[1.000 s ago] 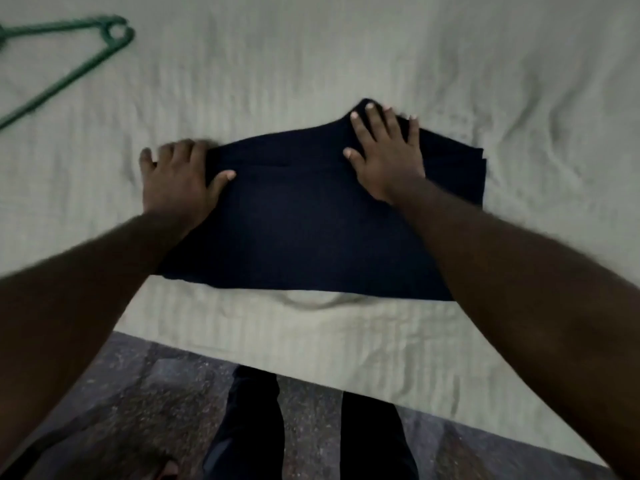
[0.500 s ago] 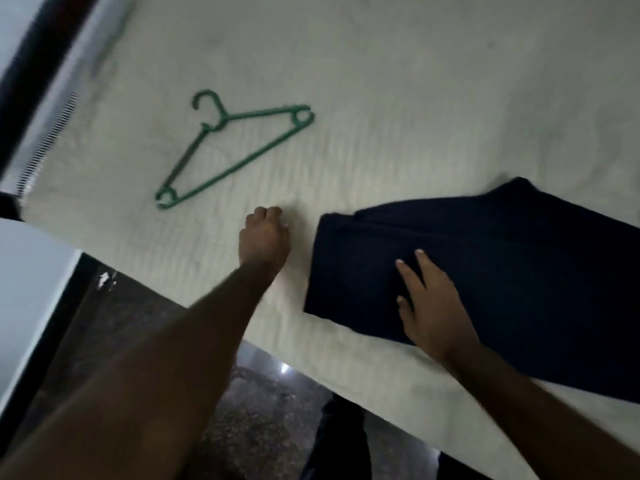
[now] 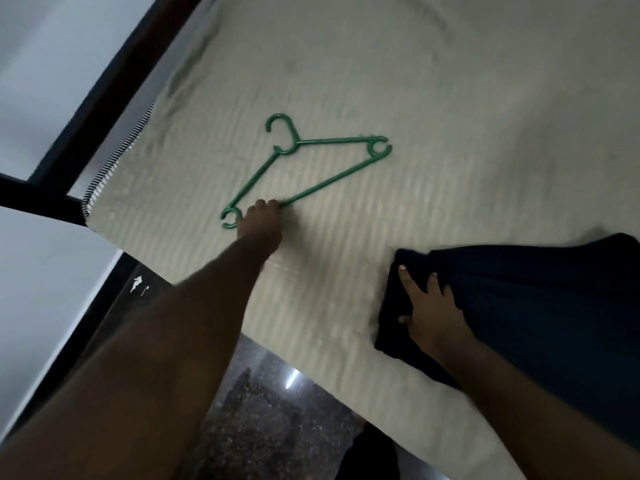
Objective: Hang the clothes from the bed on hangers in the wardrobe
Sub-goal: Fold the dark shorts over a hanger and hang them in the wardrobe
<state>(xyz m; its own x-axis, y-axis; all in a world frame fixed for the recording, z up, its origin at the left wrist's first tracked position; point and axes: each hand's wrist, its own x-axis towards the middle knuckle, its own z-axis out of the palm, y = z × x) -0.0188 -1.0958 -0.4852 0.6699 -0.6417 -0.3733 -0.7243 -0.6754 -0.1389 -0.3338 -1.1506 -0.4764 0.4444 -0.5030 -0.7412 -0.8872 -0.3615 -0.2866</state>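
1. Head view, counted: one green hanger (image 3: 332,179), one dark navy garment (image 3: 540,306), two bare hands, each on its own bare forearm.
2. The left hand (image 3: 261,221) is stretched far forward. Its fingers are curled down over the hanger's long lower bar, close to the hanger's near corner, and the bar vanishes under the knuckles there.
3. The hanger lies flat on the bed sheet (image 3: 450,91). Its hook points away from the left hand, toward the far-left side. Its other corner loop lies off to the right of that hand and further away.
4. The right hand (image 3: 429,306) lies flat on the navy garment, fingers straight and spread apart, thumb out to the side, holding nothing. It presses the garment's left end, near the folded edge.
5. The garment lies folded on the sheet under and to the right of the right hand, running out of view at the right edge. It is well apart from the left hand and the hanger, with bare sheet between them.
6. Left of the left hand, the sheet ends at a striped trim (image 3: 114,161). Beyond it runs a dark bed frame (image 3: 114,84) against a pale wall (image 3: 48,50).
7. Below both forearms, a speckled dark floor (image 3: 263,410) shows past the sheet's near edge.
8. The left forearm crosses the near edge of the bed and hides part of the floor and the sheet.
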